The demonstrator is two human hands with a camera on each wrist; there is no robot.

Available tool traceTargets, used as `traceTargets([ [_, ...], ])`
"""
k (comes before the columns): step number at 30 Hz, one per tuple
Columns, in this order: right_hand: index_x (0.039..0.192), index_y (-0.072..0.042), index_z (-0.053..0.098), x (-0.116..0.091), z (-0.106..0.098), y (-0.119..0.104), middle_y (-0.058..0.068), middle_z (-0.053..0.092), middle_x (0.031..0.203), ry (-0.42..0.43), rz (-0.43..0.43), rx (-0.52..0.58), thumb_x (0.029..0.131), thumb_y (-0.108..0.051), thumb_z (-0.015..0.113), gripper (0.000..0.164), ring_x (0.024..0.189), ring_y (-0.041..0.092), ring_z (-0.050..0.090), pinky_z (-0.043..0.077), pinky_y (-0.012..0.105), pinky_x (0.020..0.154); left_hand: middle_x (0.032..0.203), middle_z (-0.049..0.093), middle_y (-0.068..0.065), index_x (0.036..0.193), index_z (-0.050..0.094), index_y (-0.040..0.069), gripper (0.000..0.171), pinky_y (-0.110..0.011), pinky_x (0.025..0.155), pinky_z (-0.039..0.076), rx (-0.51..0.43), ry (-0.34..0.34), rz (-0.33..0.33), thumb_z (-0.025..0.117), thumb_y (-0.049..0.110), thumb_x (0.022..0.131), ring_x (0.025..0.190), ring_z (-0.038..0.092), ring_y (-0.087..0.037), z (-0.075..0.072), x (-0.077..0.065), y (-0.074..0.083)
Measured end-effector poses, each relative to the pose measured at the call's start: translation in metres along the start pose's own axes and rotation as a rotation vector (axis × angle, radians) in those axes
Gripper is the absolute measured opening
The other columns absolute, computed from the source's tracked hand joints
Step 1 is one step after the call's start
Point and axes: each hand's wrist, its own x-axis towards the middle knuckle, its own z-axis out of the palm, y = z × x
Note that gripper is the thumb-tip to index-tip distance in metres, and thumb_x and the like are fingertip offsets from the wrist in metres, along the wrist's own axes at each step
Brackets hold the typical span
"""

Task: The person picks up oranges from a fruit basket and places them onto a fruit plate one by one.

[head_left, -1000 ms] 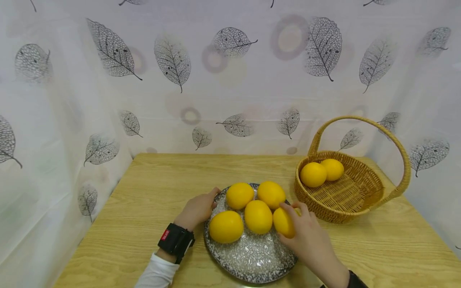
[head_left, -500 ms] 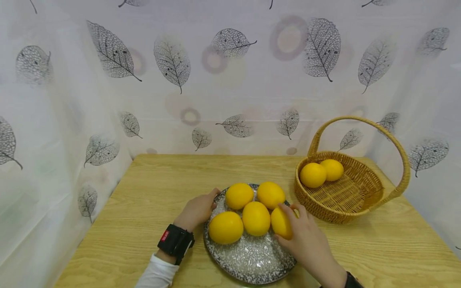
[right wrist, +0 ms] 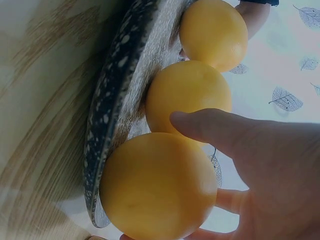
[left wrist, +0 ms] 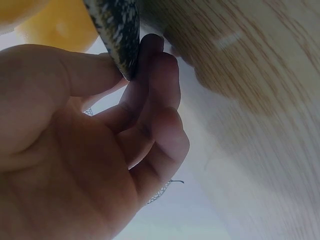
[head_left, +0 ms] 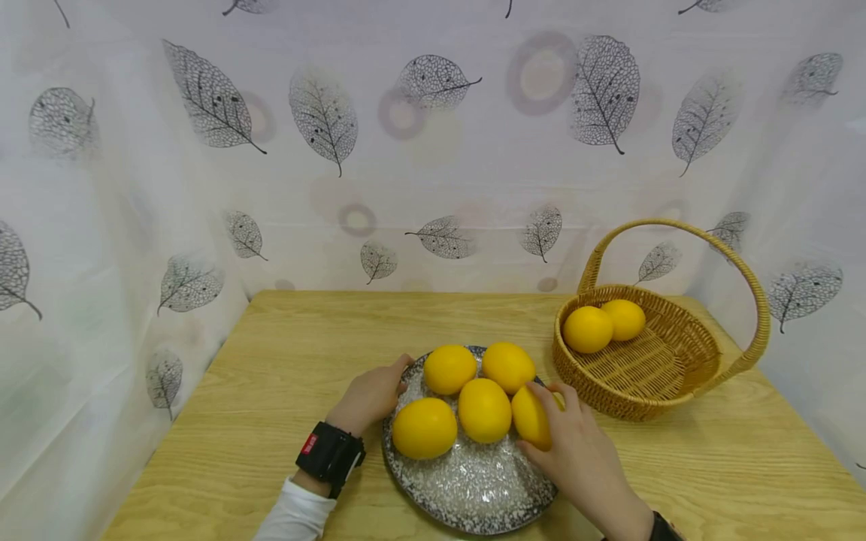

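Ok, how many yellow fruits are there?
7. Basket: left fruit, right fruit. Plate: back-left fruit, back-right fruit, middle fruit, front-left fruit, right-edge fruit in the right hand. Hidden ones possible.

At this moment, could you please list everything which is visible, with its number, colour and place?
Table: one, light wood, lower part of the head view
Curtain: pale with dark leaf prints, behind and at both sides; number of pieces unclear
Plate: one, speckled grey with darker rim, near side
Basket: one, tan wicker, right of the plate and farther back
Fruits on the plate: five, yellow
Fruits in the basket: two, yellow, left end
Wrist device: one, black, left wrist
Band: one, black, right wrist, partly visible
Sleeve: one, white, left arm
Left hand: one, bare, pinching the plate's left rim
Right hand: one, bare, around the plate's rightmost fruit
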Motion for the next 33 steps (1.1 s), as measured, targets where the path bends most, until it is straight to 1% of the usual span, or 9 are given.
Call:
traceTargets([
  [6, 0.147, -0.019, 0.051, 0.0009, -0.0024, 0.0019, 0.021, 0.048, 0.143, -0.004, 0.007, 0.005, 0.077, -0.036, 0.089, 0.081, 0.106, 0.041, 0.062, 0.056, 0.046, 0.064, 0.082, 0.066, -0.002, 0.141, 0.051, 0.014, 0.039, -0.030, 0.060, 0.040, 0.000, 0.002, 0.004, 0.057, 0.010, 0.103, 0.068, 0.053, -0.016, 0.0020, 0.0008, -0.0021],
  [12, 0.146, -0.018, 0.052, 0.0019, -0.0052, 0.0033, 0.024, 0.049, 0.140, 0.016, 0.004, 0.007, 0.077, -0.034, 0.089, 0.080, 0.100, 0.040, 0.063, 0.055, 0.043, 0.060, 0.085, 0.068, -0.004, 0.141, 0.051, 0.015, 0.038, -0.031, 0.062, 0.042, 0.006, 0.010, 0.000, 0.058, 0.012, 0.103, 0.069, 0.054, -0.016, 0.0034, 0.0028, -0.0026],
  [19, 0.147, -0.018, 0.051, 0.0024, -0.0057, 0.0030, 0.024, 0.049, 0.140, 0.002, 0.014, 0.011, 0.078, -0.033, 0.088, 0.080, 0.101, 0.041, 0.063, 0.054, 0.044, 0.061, 0.086, 0.068, -0.004, 0.142, 0.051, 0.015, 0.040, -0.032, 0.064, 0.043, 0.012, -0.006, -0.023, 0.059, 0.013, 0.103, 0.070, 0.054, -0.017, 0.0011, 0.0037, -0.0002],
  [24, 0.147, -0.019, 0.050, 0.0029, -0.0058, 0.0037, 0.024, 0.047, 0.142, -0.017, 0.023, 0.017, 0.078, -0.034, 0.088, 0.080, 0.105, 0.042, 0.062, 0.055, 0.044, 0.061, 0.089, 0.070, -0.005, 0.142, 0.051, 0.014, 0.040, -0.032, 0.064, 0.043, 0.005, -0.005, -0.020, 0.059, 0.012, 0.103, 0.071, 0.055, -0.016, 0.0006, 0.0023, -0.0003],
  [27, 0.147, -0.018, 0.049, 0.0030, -0.0061, 0.0039, 0.024, 0.046, 0.142, -0.022, 0.024, 0.018, 0.078, -0.034, 0.088, 0.080, 0.107, 0.042, 0.061, 0.055, 0.047, 0.062, 0.087, 0.070, -0.005, 0.142, 0.051, 0.014, 0.040, -0.031, 0.062, 0.042, -0.001, 0.000, -0.014, 0.058, 0.011, 0.103, 0.069, 0.054, -0.017, 0.0006, 0.0013, -0.0007],
  [33, 0.146, -0.017, 0.051, 0.0025, -0.0058, 0.0037, 0.024, 0.048, 0.140, -0.010, 0.010, 0.011, 0.078, -0.032, 0.088, 0.079, 0.105, 0.041, 0.062, 0.056, 0.048, 0.063, 0.086, 0.069, -0.004, 0.142, 0.051, 0.014, 0.040, -0.031, 0.062, 0.041, -0.003, -0.002, -0.015, 0.058, 0.011, 0.103, 0.069, 0.054, -0.017, 0.0009, 0.0010, -0.0005],
])
